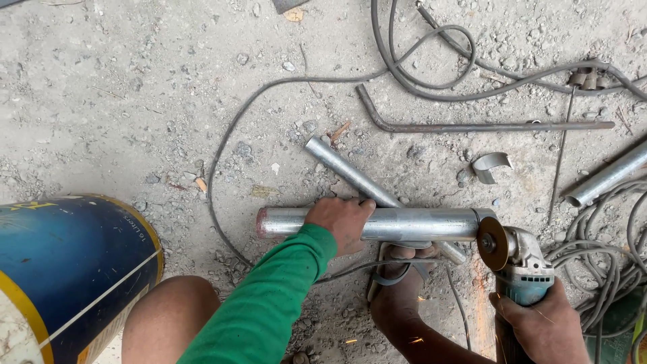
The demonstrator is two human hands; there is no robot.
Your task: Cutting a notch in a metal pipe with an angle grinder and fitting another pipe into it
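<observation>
The left hand [342, 221] clamps down on a galvanized pipe [404, 224] lying across the gravel floor [135, 101]. At 3 o'clock from it, the right hand [539, 325] grips an angle grinder [519, 266], its disc [493, 243] touching the pipe's end, sparks falling toward 6 o'clock. A thinner tube [350, 174] lies crossed beneath.

Long shiny galvanized steel pipe [404, 224] – horiz. on gravelly concrete, threaded left end, right end touching teal angle grinder w/ worn brownish disc [515, 259] – sparks below.
</observation>
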